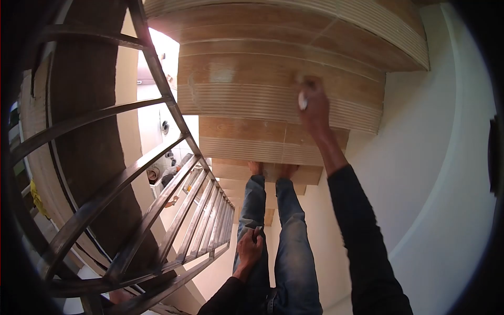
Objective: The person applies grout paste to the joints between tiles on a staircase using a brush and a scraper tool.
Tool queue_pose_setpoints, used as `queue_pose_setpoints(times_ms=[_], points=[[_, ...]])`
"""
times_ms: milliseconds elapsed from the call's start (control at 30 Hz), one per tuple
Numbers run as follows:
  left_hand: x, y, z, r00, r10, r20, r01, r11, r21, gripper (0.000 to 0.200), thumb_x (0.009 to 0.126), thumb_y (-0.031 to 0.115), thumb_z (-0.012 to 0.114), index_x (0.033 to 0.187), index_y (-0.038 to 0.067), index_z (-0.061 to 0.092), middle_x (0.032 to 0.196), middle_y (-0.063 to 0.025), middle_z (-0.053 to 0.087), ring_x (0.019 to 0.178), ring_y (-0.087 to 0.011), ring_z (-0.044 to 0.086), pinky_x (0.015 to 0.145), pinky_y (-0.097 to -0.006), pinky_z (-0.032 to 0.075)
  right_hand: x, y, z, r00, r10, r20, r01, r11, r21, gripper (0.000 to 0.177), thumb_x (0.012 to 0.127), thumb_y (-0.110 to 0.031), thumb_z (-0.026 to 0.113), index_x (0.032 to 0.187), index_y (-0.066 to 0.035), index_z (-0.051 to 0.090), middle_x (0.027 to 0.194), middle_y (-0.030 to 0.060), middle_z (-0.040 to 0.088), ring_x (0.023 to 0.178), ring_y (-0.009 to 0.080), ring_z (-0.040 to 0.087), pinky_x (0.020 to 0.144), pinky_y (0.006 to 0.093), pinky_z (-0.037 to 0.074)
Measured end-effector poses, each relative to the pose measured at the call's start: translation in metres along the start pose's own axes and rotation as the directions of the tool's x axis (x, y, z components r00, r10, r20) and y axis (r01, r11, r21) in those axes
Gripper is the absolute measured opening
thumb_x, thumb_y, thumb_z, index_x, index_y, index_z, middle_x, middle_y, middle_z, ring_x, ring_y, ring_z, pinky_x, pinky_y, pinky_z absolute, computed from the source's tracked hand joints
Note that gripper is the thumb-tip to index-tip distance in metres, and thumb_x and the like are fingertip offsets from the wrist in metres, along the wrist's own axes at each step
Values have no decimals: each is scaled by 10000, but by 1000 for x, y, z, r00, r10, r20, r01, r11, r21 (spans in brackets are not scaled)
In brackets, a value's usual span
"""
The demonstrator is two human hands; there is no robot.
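Note:
My right hand (316, 111) reaches over a wood-patterned stair tread (252, 68), smeared by motion. Its fingers are closed on a small white object (302, 101), whose kind I cannot tell. Ribbed strips (236, 97) run along the front of the tread, under and beside that hand. Lower down, my left hand (249, 249) rests by my left thigh with the fingers curled. A small pale piece (258, 229) pokes out between its thumb and fingers. A shiny patch (223, 73) shows on the tread, left of my right hand.
A metal railing (152, 231) with several bars runs along the left side. Through it, a lower floor shows with a person's hand (172, 201) and scattered things. A pale wall (420, 142) borders the stairs on the right. My bare feet (255, 168) stand on a lower step.

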State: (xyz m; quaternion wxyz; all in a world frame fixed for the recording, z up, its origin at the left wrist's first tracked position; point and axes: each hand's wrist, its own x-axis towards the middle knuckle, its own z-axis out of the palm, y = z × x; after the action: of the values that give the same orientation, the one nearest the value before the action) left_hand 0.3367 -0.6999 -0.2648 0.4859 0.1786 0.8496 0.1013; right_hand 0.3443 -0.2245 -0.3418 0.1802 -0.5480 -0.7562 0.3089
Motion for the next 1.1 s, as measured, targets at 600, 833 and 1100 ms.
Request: queue_pose_setpoints(times_ms=[600,833,1100], points=[[8,10,-1,994,-80,71,90,986,-138,261,976,276,595,1039,28,647,903,-219,704,881,-447,693,793,-525,516,47,23,-11,957,-53,-287,32,996,-78,214,888,17,736,1076,-72,782,1400,201,577,1208,397,651,1014,456,565],[47,43,9,999,-26,38,38,929,-369,180,988,217,636,1033,44,646,905,-229,693,880,-429,693,784,-517,519,0,40,-29,966,-248,-78,241,966,-90,351,907,47,688,1201,-126,772,1414,256,544,1275,421,609,1053,452,553],[235,254,-51,560,796,-228,-762,604,236,214,961,227,702,1157,195,781,1049,-77,617,1078,-295,582,926,-473,413,11,166,-60,905,-154,-395,-10,923,-384,503,888,98,663,1299,-183,739,1503,246,477,1409,443,468,1155,501,431]])
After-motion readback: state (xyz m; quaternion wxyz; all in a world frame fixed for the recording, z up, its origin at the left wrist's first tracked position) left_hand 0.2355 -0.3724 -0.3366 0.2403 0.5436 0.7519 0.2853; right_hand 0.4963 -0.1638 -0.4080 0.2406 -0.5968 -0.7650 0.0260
